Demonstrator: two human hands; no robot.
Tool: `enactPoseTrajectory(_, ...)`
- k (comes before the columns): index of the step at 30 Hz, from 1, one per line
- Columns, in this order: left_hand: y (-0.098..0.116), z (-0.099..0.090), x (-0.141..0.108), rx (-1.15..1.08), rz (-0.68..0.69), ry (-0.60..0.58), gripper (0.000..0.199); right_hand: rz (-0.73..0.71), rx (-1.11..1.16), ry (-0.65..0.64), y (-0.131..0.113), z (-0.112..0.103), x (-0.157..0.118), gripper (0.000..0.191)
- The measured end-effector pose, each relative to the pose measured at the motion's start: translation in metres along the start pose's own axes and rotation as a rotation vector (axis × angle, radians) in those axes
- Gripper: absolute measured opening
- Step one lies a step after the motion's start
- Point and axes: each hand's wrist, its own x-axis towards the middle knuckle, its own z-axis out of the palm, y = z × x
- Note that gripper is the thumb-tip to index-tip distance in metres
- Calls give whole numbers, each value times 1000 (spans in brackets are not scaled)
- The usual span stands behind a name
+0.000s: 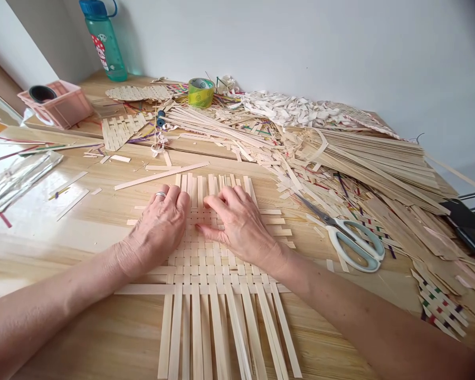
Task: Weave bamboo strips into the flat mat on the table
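Head view: two hands on a half-woven strip mat

Pale flat strips cross over and under in a woven mat [201,261] lying on the wooden bench [83,327], centred before the person. Its long lengthwise ends fan out toward the viewer; shorter ends poke out past the far edge and both sides.

The left hand [162,221] lies over the mat's upper left part, fingers bent and close together, a ring [160,194] on one of them; whether it grips a strip cannot be told. The right hand [241,221] rests over the upper right part, half spread, with a visible gap between thumb and forefinger and nothing seen between them.

White-handled scissors [356,245] lie to the right of the mat, blades pointing away toward the heaped strips [380,163]. Beyond the mat's far end is a loose strip [162,176]. Farther back stand a yellow tape roll [201,97], a pink basket [73,105] and a green bottle [106,47].
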Motion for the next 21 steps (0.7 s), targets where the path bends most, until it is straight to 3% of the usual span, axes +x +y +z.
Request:
enactPoseTrajectory(8, 2, -3, -1, 0, 49, 2, 23, 9, -11, -12, -1, 1, 1, 38)
enactPoseTrajectory(21, 1, 7, -4, 59, 70, 86, 23, 6, -1, -39, 0, 1, 2, 39)
